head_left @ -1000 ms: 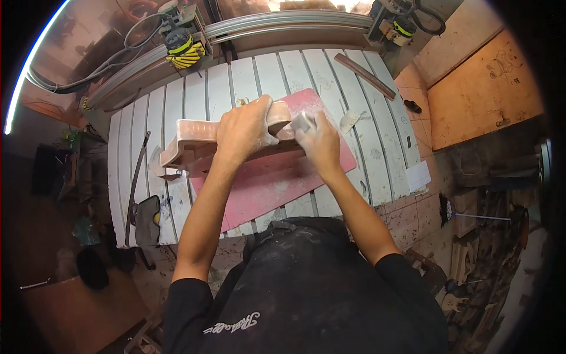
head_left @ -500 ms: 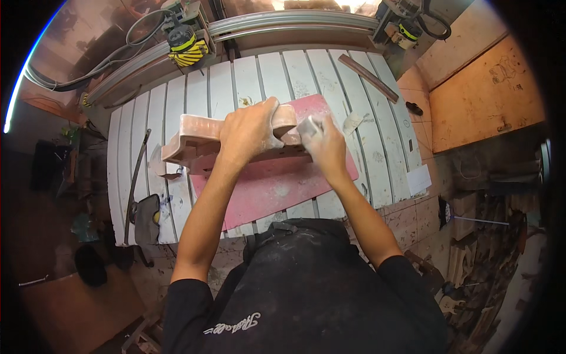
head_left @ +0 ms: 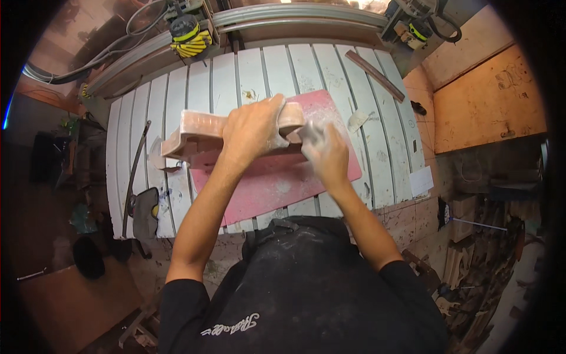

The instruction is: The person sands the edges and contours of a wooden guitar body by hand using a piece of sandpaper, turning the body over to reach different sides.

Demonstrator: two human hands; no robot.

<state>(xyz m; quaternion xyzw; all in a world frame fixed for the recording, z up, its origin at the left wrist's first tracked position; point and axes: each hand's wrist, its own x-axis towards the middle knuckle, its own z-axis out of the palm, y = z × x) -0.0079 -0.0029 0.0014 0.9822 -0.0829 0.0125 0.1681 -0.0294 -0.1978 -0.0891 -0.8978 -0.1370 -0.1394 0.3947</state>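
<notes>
Slatted white table (head_left: pixel 330 71) carried a pink board (head_left: pixel 277 186); on it a wooden block (head_left: pixel 197 133) lay lengthwise left-right, left hand (head_left: pixel 250 127) clamped over it, right hand (head_left: pixel 324 154) closed on a pale blurred pad (head_left: pixel 309 133) at its right end.

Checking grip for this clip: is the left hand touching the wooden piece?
Touching. The head view shows the left hand clamped over the wooden piece, fingers wrapped across its top.
</notes>
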